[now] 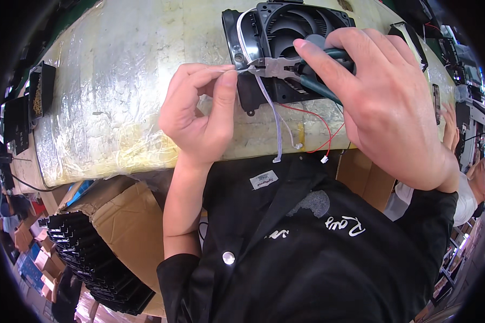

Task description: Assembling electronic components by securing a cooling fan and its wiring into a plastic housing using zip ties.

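My left hand (202, 110) pinches a thin pale strip, like the tail of a cable tie (241, 70), between thumb and forefinger. In my right hand (388, 102) are cutting pliers (279, 68) with dark green handles and jaws wrapped in clear film or tape. Their tip meets the strip by the white wires (272, 102); the exact contact is too small to make out. Beneath the pliers lies a black cooling fan (293, 27) in a square frame, partly covered by my right hand. Red wires (320, 119) with a small white plug hang over the table's near edge.
Clear film wraps the pale table (113, 81). A black tray (49, 89) of small brass-coloured parts sits at its left end. Below left, a cardboard box (126, 231) stands by stacked black panels (91, 264). Another person's hand (449, 121) shows at the right edge.
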A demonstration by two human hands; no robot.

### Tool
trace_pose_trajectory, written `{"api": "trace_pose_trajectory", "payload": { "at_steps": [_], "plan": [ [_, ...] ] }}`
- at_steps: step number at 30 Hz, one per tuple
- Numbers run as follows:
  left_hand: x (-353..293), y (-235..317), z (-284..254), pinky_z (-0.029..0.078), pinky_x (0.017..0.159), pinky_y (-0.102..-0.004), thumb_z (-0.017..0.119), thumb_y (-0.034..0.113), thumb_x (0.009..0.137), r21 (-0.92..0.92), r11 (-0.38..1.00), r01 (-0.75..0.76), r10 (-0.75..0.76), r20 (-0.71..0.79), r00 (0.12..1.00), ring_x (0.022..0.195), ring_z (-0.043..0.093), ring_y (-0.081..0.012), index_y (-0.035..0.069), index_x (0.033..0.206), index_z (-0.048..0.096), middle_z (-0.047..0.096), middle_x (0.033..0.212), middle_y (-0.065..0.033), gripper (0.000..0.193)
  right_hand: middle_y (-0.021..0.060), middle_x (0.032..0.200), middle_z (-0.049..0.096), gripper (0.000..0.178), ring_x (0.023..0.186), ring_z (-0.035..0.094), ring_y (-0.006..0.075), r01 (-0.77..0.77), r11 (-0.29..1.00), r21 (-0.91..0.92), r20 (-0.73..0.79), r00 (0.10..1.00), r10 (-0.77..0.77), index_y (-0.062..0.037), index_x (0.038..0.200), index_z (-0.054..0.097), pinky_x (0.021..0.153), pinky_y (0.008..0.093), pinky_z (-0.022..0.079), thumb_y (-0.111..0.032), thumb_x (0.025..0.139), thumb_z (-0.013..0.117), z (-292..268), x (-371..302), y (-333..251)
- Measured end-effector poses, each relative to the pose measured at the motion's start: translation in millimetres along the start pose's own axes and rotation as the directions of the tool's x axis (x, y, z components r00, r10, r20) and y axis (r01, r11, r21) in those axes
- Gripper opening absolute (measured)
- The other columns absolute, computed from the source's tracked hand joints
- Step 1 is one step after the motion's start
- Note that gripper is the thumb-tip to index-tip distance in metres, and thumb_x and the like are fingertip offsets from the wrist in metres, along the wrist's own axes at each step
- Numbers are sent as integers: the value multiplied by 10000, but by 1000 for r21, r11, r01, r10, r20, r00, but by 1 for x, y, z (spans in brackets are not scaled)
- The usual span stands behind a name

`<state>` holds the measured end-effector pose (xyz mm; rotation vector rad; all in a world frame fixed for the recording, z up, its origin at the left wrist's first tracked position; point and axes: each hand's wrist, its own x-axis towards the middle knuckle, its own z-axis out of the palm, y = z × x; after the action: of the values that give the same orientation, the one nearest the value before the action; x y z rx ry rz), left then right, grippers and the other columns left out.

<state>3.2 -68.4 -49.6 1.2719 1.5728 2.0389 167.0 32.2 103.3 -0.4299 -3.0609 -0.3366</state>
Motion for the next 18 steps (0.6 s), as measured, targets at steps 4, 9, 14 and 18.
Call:
{"api": "trace_pose_trajectory", "payload": {
  "at_steps": [4,9,14,18],
  "plan": [
    [2,-2,1,459,573,-196,694,-46,855,-82,996,36,-36,-1,999,656,581,-88,-64,921,680,635,842,-93,70,93,1028,587,615,882,574,266,23,999,22,-5,1000,-23,-60,1202,655,757,365,435,62,602,610,0,-1,0],
    [3,0,0,464,574,-196,697,-39,858,-103,994,46,-46,4,999,657,588,-84,-64,908,684,636,851,-88,57,88,1006,589,578,874,587,258,-10,1000,-12,-8,1000,10,-67,1191,657,752,362,454,43,624,632,12,-8,0],
    [5,-1,4,454,567,-189,701,-23,863,-27,999,-46,47,21,999,651,582,-71,-58,891,682,638,827,-69,49,71,938,599,550,791,604,240,-19,998,-57,-26,1000,17,-86,1180,667,693,344,500,-12,635,664,16,-13,-6],
    [4,11,5,422,539,-180,691,6,885,-105,984,142,-141,14,990,614,563,-54,-50,900,665,645,754,-50,63,51,894,603,546,759,610,232,-32,993,-115,-25,999,29,-122,1173,681,645,327,502,-11,638,665,23,-19,-11]
  ]
}}
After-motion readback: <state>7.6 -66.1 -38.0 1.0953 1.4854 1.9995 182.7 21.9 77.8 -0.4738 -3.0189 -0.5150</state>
